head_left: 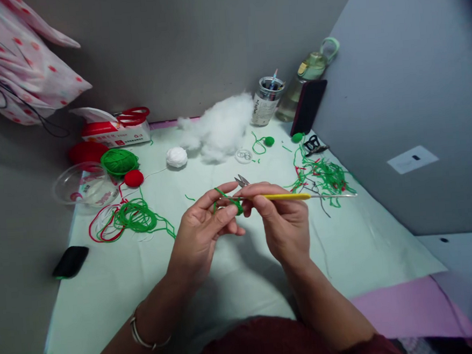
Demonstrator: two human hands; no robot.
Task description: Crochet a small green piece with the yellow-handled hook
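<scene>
A crochet hook (288, 196) with a yellow handle is gripped by my right hand (284, 225), its thin metal tip pointing left and its rear shaft reaching out to the right. My left hand (199, 231) pinches a small green crochet piece (238, 206) between thumb and fingers, with green yarn looped over the raised index finger. The hook's tip meets the yarn at the piece; whether it passes through a stitch is too small to tell. Just beyond my fingers lie small metal scissors (241, 181), partly hidden by my right hand.
Left: tangled green yarn (137, 215), a green yarn ball (119, 161), a red ball (133, 178), a clear bowl (65, 189) and a black case (71, 262). Back: white stuffing (220, 127), a pen can (266, 102) and a bottle (295, 97). Right: yarn scraps (328, 176).
</scene>
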